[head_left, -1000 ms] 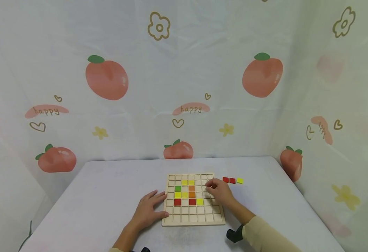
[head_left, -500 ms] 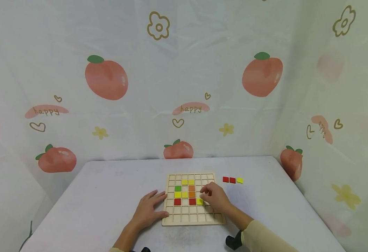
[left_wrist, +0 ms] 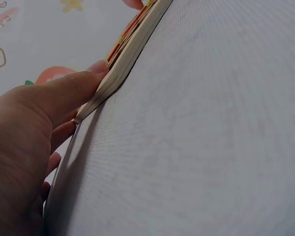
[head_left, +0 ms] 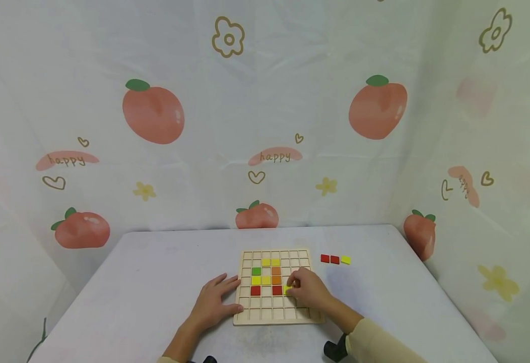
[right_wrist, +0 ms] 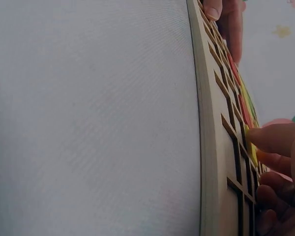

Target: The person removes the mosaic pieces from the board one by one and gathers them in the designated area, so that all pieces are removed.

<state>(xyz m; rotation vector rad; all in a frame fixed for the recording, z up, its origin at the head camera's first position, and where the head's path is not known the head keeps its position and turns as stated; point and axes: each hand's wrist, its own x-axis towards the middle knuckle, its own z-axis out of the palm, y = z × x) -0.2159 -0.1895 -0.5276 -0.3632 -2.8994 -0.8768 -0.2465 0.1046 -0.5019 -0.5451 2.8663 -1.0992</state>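
Note:
A light wooden grid board (head_left: 271, 315) lies on the table with coloured square tiles in some of its cells. My left hand (head_left: 213, 302) rests at the board's left edge, fingers spread; in the left wrist view its thumb (left_wrist: 81, 86) lies on the rim. My right hand (head_left: 309, 288) is over the right half of the board. Its thumb and index finger pinch at a yellow tile (right_wrist: 249, 139), which sits beside a red tile (head_left: 277, 291) and is partly covered by the fingers.
Two red tiles (head_left: 330, 259) and one yellow tile (head_left: 345, 260) lie in a row on the white table (head_left: 165, 262), just right of the board's far corner. A patterned curtain (head_left: 192, 126) hangs behind the table.
My right hand has moved left and toward the near side, from the board's right part down to the yellow tile, and its fingertips have come onto it. The left hand stays still.

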